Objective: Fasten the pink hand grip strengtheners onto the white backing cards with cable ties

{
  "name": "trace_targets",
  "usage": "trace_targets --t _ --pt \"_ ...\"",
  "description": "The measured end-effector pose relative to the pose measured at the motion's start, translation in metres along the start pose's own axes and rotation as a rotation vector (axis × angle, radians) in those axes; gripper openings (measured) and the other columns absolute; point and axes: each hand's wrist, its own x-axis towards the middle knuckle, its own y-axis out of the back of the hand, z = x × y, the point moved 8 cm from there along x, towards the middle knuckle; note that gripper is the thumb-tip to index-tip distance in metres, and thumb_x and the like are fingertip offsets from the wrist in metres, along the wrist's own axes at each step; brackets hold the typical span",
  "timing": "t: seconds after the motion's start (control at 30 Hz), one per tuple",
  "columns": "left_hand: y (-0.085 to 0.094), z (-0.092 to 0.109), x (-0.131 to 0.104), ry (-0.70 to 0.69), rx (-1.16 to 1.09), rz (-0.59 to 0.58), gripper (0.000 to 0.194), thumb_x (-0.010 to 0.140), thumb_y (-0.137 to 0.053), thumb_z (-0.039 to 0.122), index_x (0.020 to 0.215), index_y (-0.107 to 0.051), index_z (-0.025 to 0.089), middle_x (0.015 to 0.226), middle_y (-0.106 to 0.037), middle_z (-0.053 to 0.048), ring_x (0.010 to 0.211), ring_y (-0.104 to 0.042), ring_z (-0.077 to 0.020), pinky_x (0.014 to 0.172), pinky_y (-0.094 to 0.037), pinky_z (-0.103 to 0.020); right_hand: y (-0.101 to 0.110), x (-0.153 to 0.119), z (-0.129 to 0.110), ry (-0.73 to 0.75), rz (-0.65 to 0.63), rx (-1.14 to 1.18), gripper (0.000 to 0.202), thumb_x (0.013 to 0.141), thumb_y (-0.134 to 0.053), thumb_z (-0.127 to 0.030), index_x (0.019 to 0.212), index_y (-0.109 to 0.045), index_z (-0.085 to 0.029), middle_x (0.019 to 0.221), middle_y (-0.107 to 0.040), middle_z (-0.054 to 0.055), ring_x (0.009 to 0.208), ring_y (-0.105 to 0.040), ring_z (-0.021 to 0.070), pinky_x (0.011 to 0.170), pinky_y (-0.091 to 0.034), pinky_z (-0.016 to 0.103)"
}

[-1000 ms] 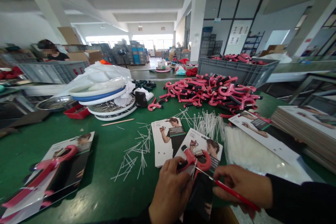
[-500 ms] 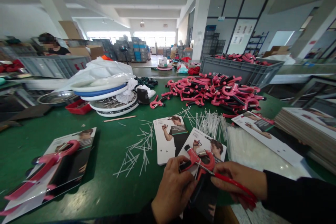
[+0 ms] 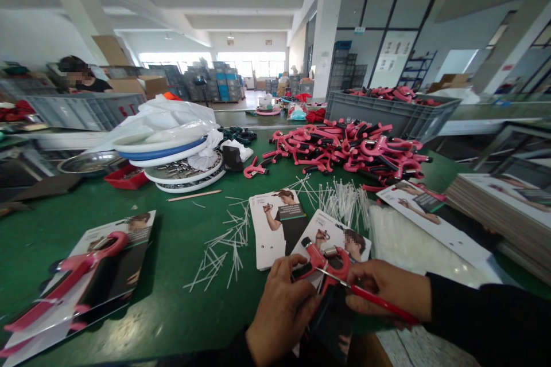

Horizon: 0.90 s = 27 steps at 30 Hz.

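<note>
My left hand (image 3: 282, 301) is closed around the black handle of a pink-and-black hand grip (image 3: 326, 262), which lies over a printed card (image 3: 359, 246). Red-handled pliers (image 3: 381, 302) are in my right hand (image 3: 387, 287), their metal tip against the grip below its spring. A stack of printed cards (image 3: 267, 241) lies just left of the grip. White plastic ties (image 3: 344, 198) are bunched behind the card, and more loose ties (image 3: 232, 235) are scattered to the left. Another card with a pink grip on it (image 3: 92, 255) lies at the left.
Behind is a heap of pink grips (image 3: 344, 146), with a grey crate (image 3: 387, 114) beyond. White-rimmed trays of metal parts (image 3: 185, 169) and a red tray (image 3: 128, 176) stand back left. Card stacks (image 3: 495, 212) are right. A person (image 3: 81, 74) is at far left.
The pliers' handles have come closer together in my right hand. My left hand keeps its hold on the grip. The view has shifted slightly.
</note>
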Motion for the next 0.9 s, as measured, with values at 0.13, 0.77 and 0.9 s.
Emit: trace_targets --t 0.13,0.77,0.9 --pt "-0.001 -0.001 0.0 -0.001 -0.005 -0.014 0.007 0.077 -0.058 0.023 0.074 -0.064 0.021 0.118 -0.048 -0.008 0.107 -0.047 -0.025 0.087 -0.042 -0.041 0.01 0.0 -0.01 0.126 0.066 -0.123 0.045 0.065 -0.065 -0.055 0.079 -0.057 -0.012 0.047 -0.04 -0.007 0.04 -0.035 0.0039 0.034 -0.022 0.014" --pt "0.073 -0.059 -0.063 0.44 0.335 0.014 0.019 0.076 -0.045 0.017 0.057 -0.044 0.019 0.074 -0.052 -0.002 0.07 -0.052 -0.0161 0.063 -0.039 -0.028 0.005 0.003 -0.054 0.179 -0.056 -0.471 0.055 0.056 -0.063 -0.065 0.081 -0.063 -0.016 0.052 -0.049 -0.003 0.043 -0.039 0.008 0.038 -0.027 0.018" --pt "0.069 -0.049 -0.068 0.531 0.352 -0.018 0.006 0.071 -0.048 0.016 0.074 -0.052 0.02 0.078 -0.055 -0.002 0.072 -0.054 -0.0168 0.063 -0.037 -0.027 -0.005 0.013 -0.058 0.041 -0.127 -0.429 0.059 0.054 -0.065 -0.065 0.086 -0.064 -0.016 0.046 -0.049 -0.004 0.036 -0.042 0.0085 0.034 -0.03 0.018"
